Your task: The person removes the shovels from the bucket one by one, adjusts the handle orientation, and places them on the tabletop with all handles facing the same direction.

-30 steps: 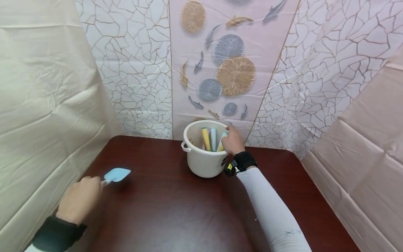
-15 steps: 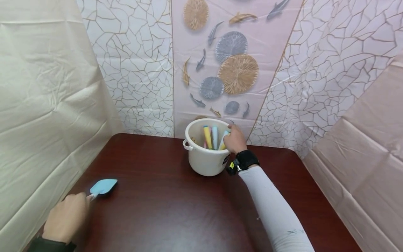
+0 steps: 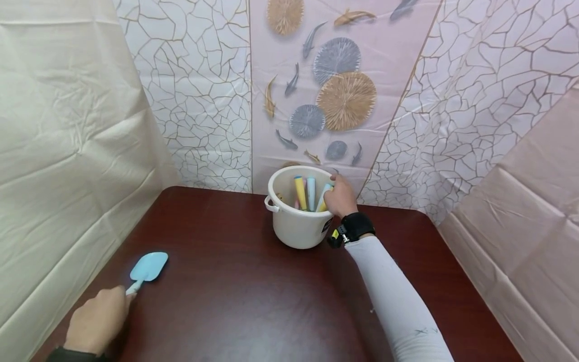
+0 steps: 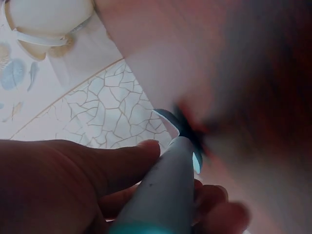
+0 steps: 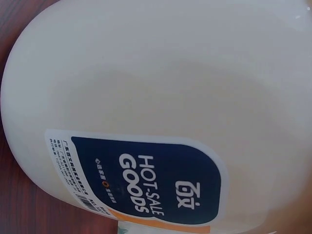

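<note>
In the head view my left hand (image 3: 98,318) grips the pale handle of a small toy shovel (image 3: 149,266) with a light-blue blade. It is low over the table's left side. The left wrist view shows my thumb and curled fingers around the whitish shovel handle (image 4: 163,192), which has a teal end; the blade points away. My right hand (image 3: 341,196) grips the right rim of a white bucket (image 3: 298,229) standing at the back of the table. Yellow and light-blue handles (image 3: 311,193) stick up inside. The right wrist view is filled by the bucket wall (image 5: 146,73) and its label.
The dark red-brown table (image 3: 226,301) has cloth-covered walls behind it and on both sides. A white side handle (image 3: 271,204) juts from the bucket's left. Patterned cloth (image 3: 312,90) hangs close behind the bucket.
My left hand has moved left and nearer with the shovel, whose blade has turned and now shows more of its face. The right hand stays on the bucket; the head view tilts slightly down.
</note>
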`<state>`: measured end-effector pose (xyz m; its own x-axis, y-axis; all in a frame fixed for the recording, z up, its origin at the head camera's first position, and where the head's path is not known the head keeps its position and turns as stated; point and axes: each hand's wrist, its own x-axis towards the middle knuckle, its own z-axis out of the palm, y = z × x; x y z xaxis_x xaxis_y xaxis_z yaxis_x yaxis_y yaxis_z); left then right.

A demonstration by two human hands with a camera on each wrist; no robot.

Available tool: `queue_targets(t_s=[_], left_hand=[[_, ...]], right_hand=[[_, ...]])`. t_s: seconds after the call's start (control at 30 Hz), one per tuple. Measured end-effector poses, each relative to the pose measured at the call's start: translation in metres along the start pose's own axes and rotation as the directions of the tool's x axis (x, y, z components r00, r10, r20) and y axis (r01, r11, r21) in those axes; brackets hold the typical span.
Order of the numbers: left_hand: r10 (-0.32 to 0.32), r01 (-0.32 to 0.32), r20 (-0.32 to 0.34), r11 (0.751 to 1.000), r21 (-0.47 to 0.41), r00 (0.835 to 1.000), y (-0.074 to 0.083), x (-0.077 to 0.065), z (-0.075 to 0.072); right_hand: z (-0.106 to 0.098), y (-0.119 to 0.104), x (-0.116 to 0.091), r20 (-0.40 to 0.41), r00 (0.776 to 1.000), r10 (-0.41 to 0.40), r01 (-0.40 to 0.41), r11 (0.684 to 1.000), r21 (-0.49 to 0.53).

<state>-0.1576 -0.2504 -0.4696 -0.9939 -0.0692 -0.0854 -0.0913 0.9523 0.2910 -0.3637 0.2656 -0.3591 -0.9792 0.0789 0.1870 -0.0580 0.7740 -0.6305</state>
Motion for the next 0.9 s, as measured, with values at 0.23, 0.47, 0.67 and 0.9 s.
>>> queue_targets(t_s=[0.23, 0.47, 0.67, 0.9], left_hand=[[-0.029, 0.029, 0.005, 1.000, -0.012, 1.000, -0.002, 0.002, 0.005], [-0.040, 0.039, -0.003, 0.999, -0.030, 0.999, -0.003, 0.002, 0.006], [-0.032, 0.031, -0.016, 0.999, -0.029, 0.999, -0.005, 0.003, 0.011], [-0.045, 0.045, -0.009, 0.999, -0.015, 0.999, -0.003, 0.002, 0.011]], right_hand=[[0.000, 0.000, 0.000, 0.002, 1.000, 0.007, -0.007, 1.000, -0.002], [0.001, -0.001, -0.001, -0.008, 1.000, 0.002, -0.002, 1.000, 0.003], [0.001, 0.000, 0.001, -0.006, 1.000, -0.005, 0.005, 1.000, -0.001], [0.000, 0.001, 0.002, -0.011, 1.000, -0.010, 0.010, 1.000, 0.000]])
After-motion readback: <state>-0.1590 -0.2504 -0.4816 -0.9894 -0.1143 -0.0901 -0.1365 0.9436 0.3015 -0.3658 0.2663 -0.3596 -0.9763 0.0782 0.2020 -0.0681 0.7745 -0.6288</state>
